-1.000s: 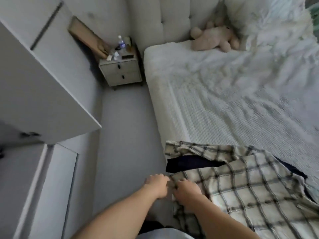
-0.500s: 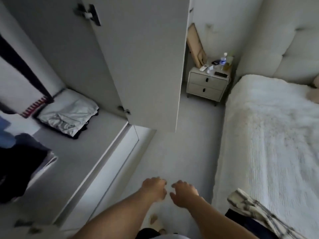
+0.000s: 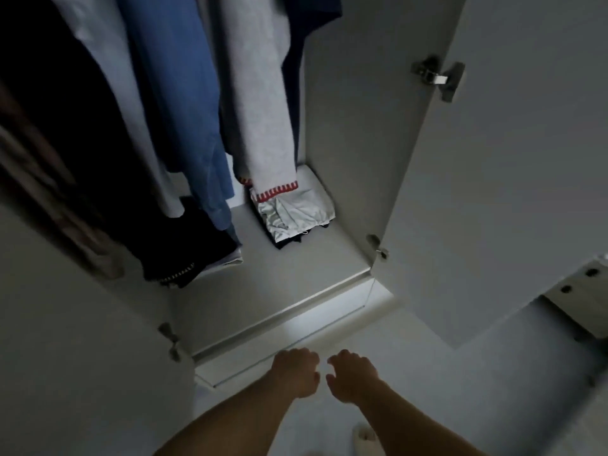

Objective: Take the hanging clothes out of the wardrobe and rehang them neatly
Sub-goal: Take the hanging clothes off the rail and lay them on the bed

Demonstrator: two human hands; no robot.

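Left hand [image 3: 297, 370] and right hand [image 3: 350, 373] hovering side by side before wardrobe [image 3: 348, 126], each grip loose, fingers curling, holding nothing. Hanging clothes filling upper wardrobe: blue garment [image 3: 177, 103], grey garment [image 3: 260, 103] with red-trimmed hem, dark garment [image 3: 56, 126]. Folded pale cloth [image 3: 292, 212] lying on wardrobe floor. Right door [image 3: 510, 159] standing open.

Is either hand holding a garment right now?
No: the left hand and right hand hang loosely curled and hold nothing, below the blue garment and grey garment hanging in the wardrobe.
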